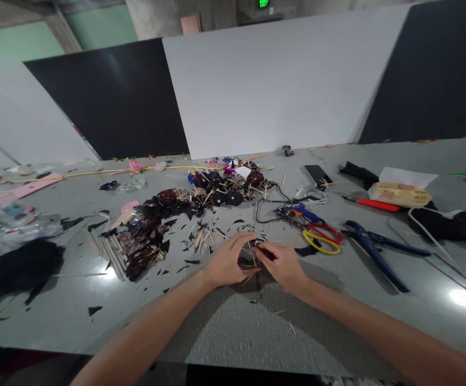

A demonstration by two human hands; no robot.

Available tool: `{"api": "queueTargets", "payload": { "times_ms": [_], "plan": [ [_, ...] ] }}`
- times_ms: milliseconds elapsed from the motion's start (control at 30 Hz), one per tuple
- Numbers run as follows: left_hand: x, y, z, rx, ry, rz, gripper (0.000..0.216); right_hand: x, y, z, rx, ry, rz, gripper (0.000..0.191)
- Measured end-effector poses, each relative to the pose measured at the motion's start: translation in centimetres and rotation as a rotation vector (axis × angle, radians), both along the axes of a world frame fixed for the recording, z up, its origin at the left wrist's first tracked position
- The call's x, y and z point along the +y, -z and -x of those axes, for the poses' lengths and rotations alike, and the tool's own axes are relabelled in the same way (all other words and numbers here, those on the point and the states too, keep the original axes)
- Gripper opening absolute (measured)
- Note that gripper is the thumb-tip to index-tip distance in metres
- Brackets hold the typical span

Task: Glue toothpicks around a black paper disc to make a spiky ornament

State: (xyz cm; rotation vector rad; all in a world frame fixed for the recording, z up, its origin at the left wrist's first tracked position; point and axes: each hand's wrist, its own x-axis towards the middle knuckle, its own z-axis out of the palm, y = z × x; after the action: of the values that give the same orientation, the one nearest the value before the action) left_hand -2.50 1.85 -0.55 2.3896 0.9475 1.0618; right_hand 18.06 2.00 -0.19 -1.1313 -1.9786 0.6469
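Between my hands, over the near middle of the grey table (225,321), is a small piece of thin wooden sticks and dark scrap (252,256). My left hand (228,261) curves around it, thumb below and fingers above. Pinched fingertips of my right hand (280,264) meet it from the other side. Fingers cover most of the piece, so its exact shape is hidden. Just beyond my left hand lies a loose bunch of wooden sticks (207,237). Scissors with red and yellow handles (324,239) rest to the right of my right hand.
A blue glue gun (303,213), blue-handled pliers (377,257), a red-handled cutter (377,204) and a phone (317,174) lie right. Dark patterned fabric (147,241) and cut sticks (114,257) lie left. Several stick-and-fabric balls (233,187) cluster behind, before a white panel (277,91).
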Motion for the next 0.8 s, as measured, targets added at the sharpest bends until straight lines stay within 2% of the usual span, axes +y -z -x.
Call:
{"api": "queueTargets", "payload": {
  "times_ms": [800],
  "plan": [
    [0.02, 0.27, 0.07, 0.005, -0.001, 0.015, 0.078, 0.09, -0.15, -0.01, -0.012, -0.007, -0.031, 0.025]
  ]
}}
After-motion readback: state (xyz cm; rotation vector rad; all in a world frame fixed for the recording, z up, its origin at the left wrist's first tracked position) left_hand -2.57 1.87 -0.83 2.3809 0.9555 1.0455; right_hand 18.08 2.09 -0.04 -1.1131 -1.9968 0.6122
